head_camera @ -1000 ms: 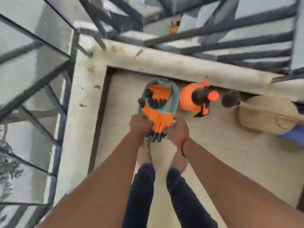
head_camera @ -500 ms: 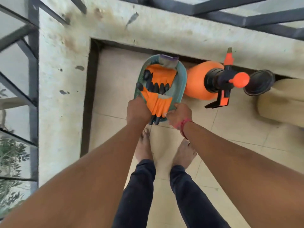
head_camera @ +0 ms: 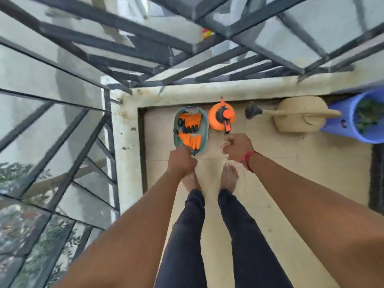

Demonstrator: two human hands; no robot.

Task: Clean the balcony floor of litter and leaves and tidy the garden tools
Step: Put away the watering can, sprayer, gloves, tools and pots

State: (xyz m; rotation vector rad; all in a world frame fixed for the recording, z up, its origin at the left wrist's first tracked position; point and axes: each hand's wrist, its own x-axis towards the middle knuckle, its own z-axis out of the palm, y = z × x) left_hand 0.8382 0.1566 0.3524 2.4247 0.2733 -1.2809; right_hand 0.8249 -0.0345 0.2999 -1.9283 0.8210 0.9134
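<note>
Your right hand (head_camera: pixel 239 145) is off the basket (head_camera: pixel 206 132) now and hangs loosely curled just in front of the sprayer (head_camera: pixel 213 119). Your left hand (head_camera: pixel 181 161) sits back at the near rim, its grip unclear. You stand taller, so the watering can (head_camera: pixel 299 117) and bucket (head_camera: pixel 342 129) come into view.
</note>
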